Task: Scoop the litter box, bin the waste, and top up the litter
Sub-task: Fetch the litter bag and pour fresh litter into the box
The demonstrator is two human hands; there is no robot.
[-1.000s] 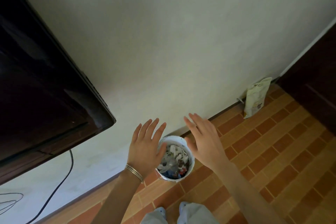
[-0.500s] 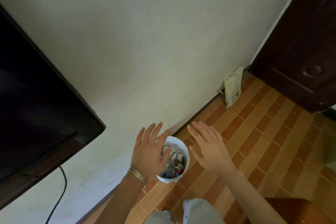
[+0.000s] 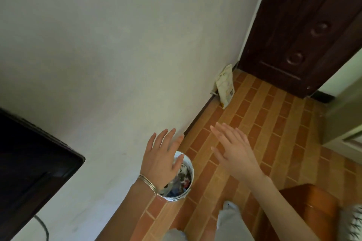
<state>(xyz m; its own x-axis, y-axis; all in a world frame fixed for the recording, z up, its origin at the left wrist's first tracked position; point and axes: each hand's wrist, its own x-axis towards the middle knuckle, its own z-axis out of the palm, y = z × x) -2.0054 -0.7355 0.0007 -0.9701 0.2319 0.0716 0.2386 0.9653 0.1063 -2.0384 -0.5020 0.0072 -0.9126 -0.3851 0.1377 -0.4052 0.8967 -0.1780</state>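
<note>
Both hands hang with fingers spread, holding nothing: the left hand (image 3: 163, 160) over a white waste bin (image 3: 189, 164) full of scraps at the floor's wall edge, the right hand (image 3: 233, 152) beside it. A printed pouch (image 3: 225, 86), lettering unreadable, leans near the dark door (image 3: 305, 25).

A pale plaster wall (image 3: 121, 49) meets orange brick-pattern floor tiles (image 3: 274, 133) beside a dark wooden door (image 3: 305, 25).
</note>
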